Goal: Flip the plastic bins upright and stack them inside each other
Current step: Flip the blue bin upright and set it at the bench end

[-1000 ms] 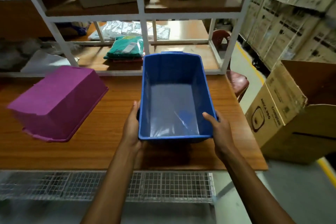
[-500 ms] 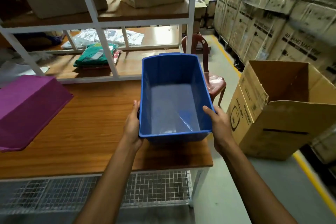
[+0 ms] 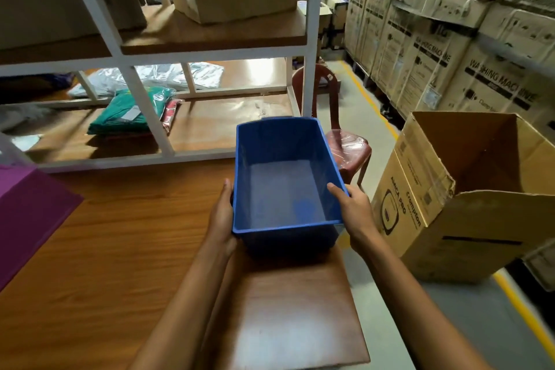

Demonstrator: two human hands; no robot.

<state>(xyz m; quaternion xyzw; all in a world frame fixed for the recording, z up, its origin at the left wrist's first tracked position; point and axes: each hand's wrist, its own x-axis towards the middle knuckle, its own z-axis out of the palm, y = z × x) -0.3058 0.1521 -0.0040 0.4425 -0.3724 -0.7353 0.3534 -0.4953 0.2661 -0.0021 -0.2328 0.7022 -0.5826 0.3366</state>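
**Blue bin upright, held by both hands**

I see the blue bin (image 3: 279, 189) upright, opening up, at the right end of the surface (image 3: 120, 249). The left hand (image 3: 220, 216) grips its left wall. The right hand (image 3: 356, 213) grips its right rim, thumb over the edge. The purple bin (image 3: 27, 219) lies upside down at far left, well apart.

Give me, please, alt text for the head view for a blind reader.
A person's left hand and right hand grip the sides of an upright, empty blue bin at the right end of a wooden table. A purple bin lies bottom up at far left; an open cardboard box stands on the floor at right.
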